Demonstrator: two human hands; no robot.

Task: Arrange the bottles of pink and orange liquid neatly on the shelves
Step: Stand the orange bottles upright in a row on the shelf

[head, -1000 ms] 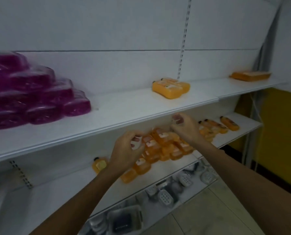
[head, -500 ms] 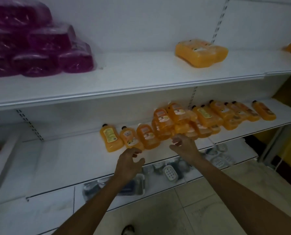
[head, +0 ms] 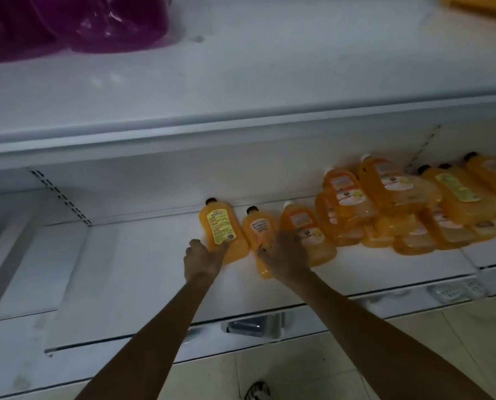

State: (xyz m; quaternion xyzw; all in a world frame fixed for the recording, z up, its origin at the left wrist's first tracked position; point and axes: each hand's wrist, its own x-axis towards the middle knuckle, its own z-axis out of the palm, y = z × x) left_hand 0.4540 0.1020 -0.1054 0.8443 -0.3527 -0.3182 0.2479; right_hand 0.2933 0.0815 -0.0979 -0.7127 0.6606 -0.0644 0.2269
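Three orange-liquid bottles lie side by side on the middle shelf [head: 125, 269]. My left hand [head: 202, 259] grips the bottom end of the leftmost bottle [head: 219, 223], which has a yellow label. My right hand [head: 287, 255] has curled fingers over the lower part of the second bottle [head: 258, 229], and its knuckles cover the near corner of the third bottle [head: 307, 226]. A loose pile of orange bottles [head: 399, 203] lies further right. Wrapped packs of pink liquid [head: 82, 21] sit on the upper shelf [head: 241, 82] at the left.
An orange pack [head: 477, 4] shows at the top right corner. A slanted white divider [head: 7, 255] bounds the shelf on the left. Below, a dark packaged item [head: 252, 327] and soap dishes [head: 454, 290] lie on the bottom shelf. A shoe [head: 256, 391] stands on the tiled floor.
The view has dropped and moved closer to the middle shelf. Both hands went forward from the shelf's front edge onto the left-hand orange bottles.
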